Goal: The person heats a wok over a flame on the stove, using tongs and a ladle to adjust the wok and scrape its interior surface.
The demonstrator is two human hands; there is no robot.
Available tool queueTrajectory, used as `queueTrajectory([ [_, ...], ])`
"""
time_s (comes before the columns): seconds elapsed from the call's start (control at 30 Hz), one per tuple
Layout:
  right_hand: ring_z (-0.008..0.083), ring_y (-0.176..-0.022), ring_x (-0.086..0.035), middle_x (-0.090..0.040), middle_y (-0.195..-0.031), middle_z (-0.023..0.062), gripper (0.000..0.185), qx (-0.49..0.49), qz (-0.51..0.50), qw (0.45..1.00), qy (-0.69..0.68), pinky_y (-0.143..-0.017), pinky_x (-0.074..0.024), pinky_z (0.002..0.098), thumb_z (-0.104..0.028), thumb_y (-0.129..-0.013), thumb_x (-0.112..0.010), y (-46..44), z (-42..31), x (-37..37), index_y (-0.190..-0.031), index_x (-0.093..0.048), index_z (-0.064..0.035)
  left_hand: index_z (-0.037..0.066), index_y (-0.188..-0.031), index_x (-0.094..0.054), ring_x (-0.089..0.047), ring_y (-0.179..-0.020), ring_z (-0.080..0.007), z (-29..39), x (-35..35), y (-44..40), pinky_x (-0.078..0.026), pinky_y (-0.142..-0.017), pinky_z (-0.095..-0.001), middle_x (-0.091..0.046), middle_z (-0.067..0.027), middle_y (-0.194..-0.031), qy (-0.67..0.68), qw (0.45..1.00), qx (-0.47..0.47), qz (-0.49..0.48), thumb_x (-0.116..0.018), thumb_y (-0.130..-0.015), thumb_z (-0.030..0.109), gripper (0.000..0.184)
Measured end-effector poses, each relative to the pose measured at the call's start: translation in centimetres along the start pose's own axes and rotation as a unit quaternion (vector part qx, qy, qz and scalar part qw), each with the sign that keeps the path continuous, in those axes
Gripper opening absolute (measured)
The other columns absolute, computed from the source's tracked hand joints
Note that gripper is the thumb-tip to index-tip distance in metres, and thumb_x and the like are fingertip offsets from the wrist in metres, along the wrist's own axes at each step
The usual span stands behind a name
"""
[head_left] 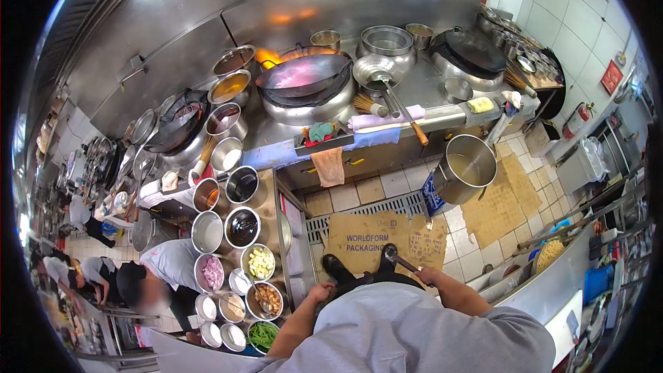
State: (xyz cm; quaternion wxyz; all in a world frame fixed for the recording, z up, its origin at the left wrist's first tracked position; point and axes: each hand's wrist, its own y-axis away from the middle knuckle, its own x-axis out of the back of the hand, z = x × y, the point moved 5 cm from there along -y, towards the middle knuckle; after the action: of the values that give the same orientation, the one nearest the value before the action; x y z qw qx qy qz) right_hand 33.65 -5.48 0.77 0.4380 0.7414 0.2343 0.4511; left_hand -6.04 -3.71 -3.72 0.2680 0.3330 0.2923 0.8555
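Observation:
My right hand (pixel 429 277) is closed round the dark handle of a ladle (pixel 404 262). The ladle's round bowl hangs in front of my body, over one of my shoes. At my waist, my left hand (pixel 321 293) is curled closed; whether anything is in it I cannot make out. Ahead, a dark wok (pixel 304 76) sits on the middle burner with orange flame (pixel 271 59) behind it and a pinkish glow inside. To its right, a perforated strainer (pixel 377 69) with a wooden-ended handle rests over a metal pot.
Left of me, a counter holds seasoning pots, chopped onion (pixel 209 273) and green vegetables (pixel 263 335). A tall stockpot (pixel 467 169) stands at front right. Cardboard (pixel 366 235) covers the floor. Another person (pixel 166 269) bends beyond the counter. A bamboo brush (pixel 369 105) lies by the stove edge.

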Motion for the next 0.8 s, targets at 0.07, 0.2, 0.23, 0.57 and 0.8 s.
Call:
queueTrajectory([
  [0.07,0.0214,-0.04,-0.049,-0.05,-0.049,0.0117,0.051,-0.006,0.005,1.0,-0.015,-0.041,-0.0394,0.0341,-0.043,-0.079,-0.037,0.7,-0.3,0.4,-0.059,-0.053,0.0016,0.011,-0.098,-0.053,-0.055,-0.077,-0.0169,1.3,0.5,1.0,-0.043,-0.068,-0.0275,-0.058,-0.0062,-0.086,-0.036,0.999,0.008,-0.013,-0.041,-0.077,0.018,0.026],
  [0.2,0.0239,-0.044,-0.051,-0.052,-0.054,0.0142,0.051,-0.01,-0.003,1.0,-0.026,-0.043,-0.0407,0.0355,-0.043,-0.079,-0.036,1.5,-0.9,0.9,-0.069,-0.053,0.0038,0.011,-0.099,-0.052,-0.055,-0.076,-0.0166,1.7,0.8,1.3,-0.043,-0.067,-0.0269,-0.058,-0.0069,-0.085,-0.034,0.999,-0.022,0.002,-0.04,-0.078,0.017,0.026],
  [0.23,0.026,-0.047,-0.052,-0.053,-0.059,0.0166,0.051,-0.013,-0.015,0.999,-0.032,-0.044,-0.0413,0.0363,-0.042,-0.08,-0.036,1.6,-0.9,0.8,-0.078,-0.053,0.0064,0.011,-0.099,-0.052,-0.055,-0.075,-0.0166,1.9,0.7,1.6,-0.043,-0.066,-0.0269,-0.058,-0.0071,-0.085,-0.026,1.0,0.0,-0.01,-0.039,-0.078,0.017,0.026],
  [0.57,0.0239,-0.045,-0.053,-0.053,-0.053,0.0145,0.054,0.043,0.061,0.997,0.004,-0.048,-0.0436,0.0347,-0.043,-0.08,-0.032,-0.7,0.3,-0.3,-0.063,-0.054,0.0033,0.011,-0.101,-0.052,-0.056,-0.072,-0.0169,2.5,0.8,1.5,-0.043,-0.064,-0.0275,-0.059,-0.007,-0.083,-0.091,0.996,-0.009,0.001,-0.039,-0.079,0.018,0.026],
  [0.8,0.0244,-0.046,-0.054,-0.054,-0.056,0.0155,0.053,0.0,0.022,0.999,-0.037,-0.046,-0.0444,0.0351,-0.042,-0.08,-0.033,-0.9,0.9,-0.6,-0.064,-0.054,0.0043,0.012,-0.099,-0.053,-0.055,-0.075,-0.0174,2.4,0.7,1.2,-0.043,-0.066,-0.0281,-0.058,-0.0072,-0.085,-0.04,0.999,-0.031,0.002,-0.04,-0.079,0.02,0.025],
])
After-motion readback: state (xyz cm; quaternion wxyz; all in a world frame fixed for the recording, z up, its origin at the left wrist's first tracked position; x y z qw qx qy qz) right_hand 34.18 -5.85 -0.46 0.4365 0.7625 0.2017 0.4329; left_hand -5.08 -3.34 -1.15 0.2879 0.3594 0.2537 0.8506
